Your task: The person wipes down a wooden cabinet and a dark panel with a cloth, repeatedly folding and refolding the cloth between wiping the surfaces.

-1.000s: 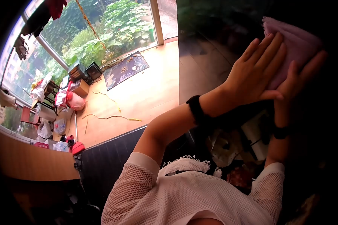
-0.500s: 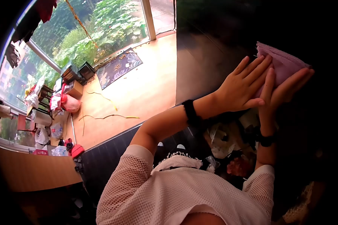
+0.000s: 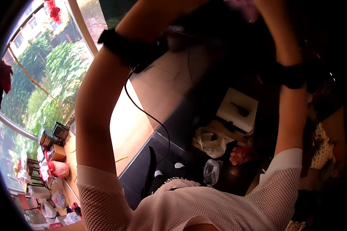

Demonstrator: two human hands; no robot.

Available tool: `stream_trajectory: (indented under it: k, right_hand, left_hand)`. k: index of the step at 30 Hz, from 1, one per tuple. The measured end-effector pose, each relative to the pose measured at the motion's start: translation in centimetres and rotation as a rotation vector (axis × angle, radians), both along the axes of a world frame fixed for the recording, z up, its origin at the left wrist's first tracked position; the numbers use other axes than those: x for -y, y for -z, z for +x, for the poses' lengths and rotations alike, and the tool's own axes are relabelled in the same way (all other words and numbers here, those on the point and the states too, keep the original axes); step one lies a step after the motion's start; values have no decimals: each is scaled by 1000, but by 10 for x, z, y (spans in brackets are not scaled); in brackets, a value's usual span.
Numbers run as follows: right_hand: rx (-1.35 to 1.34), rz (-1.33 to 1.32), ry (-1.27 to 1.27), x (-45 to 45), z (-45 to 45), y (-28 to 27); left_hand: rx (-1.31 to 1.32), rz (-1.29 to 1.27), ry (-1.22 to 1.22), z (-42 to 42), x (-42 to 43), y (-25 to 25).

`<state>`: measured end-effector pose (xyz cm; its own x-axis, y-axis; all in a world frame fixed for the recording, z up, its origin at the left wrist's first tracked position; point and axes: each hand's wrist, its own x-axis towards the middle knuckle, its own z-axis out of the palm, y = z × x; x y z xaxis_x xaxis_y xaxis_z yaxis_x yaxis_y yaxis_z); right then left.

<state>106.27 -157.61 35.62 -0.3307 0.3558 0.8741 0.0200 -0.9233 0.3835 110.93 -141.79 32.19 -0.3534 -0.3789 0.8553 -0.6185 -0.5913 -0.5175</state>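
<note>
Both arms reach up to the top edge, where the fingers are cut off. My left hand (image 3: 169, 13) shows only as a dark, blurred part past the black wristband (image 3: 123, 48). My right hand (image 3: 270, 11) is likewise mostly out of frame, above a second black wristband (image 3: 291, 76). Between the two, at the top edge, a blurred bit of pink cloth (image 3: 245, 8) shows, closest to my right hand. Which hand holds it cannot be seen. A thin black cable (image 3: 148, 114) hangs below my left wrist.
A white box (image 3: 237, 109) with a dark thing on it, a clear plastic bag (image 3: 212, 171), a pale plastic bag (image 3: 210, 142) and a red bundle (image 3: 241, 154) lie ahead of my body. Windows, a red bucket (image 3: 59, 168) and stacked boxes are at left.
Both arms have lifted up and away, taking the pink cloth to the top edge. The hands, pressed on the cloth before, are now apart. The view has shifted right, uncovering the white box.
</note>
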Motion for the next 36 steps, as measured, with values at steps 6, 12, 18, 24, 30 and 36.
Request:
stream_trajectory:
  k: [6, 12, 18, 24, 30, 36]
  right_hand:
    - [-439, 222, -197, -22, -31, 204]
    - [-605, 359, -71, -32, -36, 415]
    - [-802, 449, -137, -39, -54, 506]
    - [-588, 342, -173, -27, -40, 356]
    - [-541, 326, -272, -19, -38, 270]
    - [-697, 412, -251, -24, -43, 448]
  left_hand:
    - [-444, 235, -37, -22, -10, 181]
    - [-671, 404, -178, -46, -8, 375]
    - [-832, 451, -165, -70, -21, 439]
    - [-824, 194, 104, -59, 15, 337]
    - [-788, -47, 409, -56, 29, 261]
    - [-1010, -58, 136, -76, 29, 431]
